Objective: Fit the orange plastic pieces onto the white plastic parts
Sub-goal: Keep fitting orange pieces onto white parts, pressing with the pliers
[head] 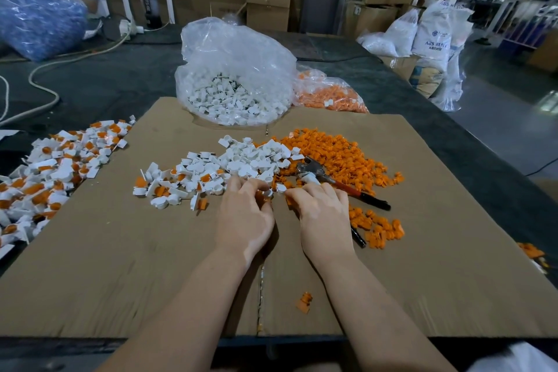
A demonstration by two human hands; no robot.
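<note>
Two hands meet mid-cardboard (120, 251): left hand (246, 214) pinches an orange piece (262, 197), right hand (321, 210) grips a white part (280, 188), nearly touching. Fitting step, prob. Next: align & press. Loose white parts (241, 160) & orange pieces (338, 154) piled just beyond.

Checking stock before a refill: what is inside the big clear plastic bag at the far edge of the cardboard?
The clear bag holds loose white plastic parts, piled at its bottom. No orange pieces show inside; deeper layers are hidden.
</note>
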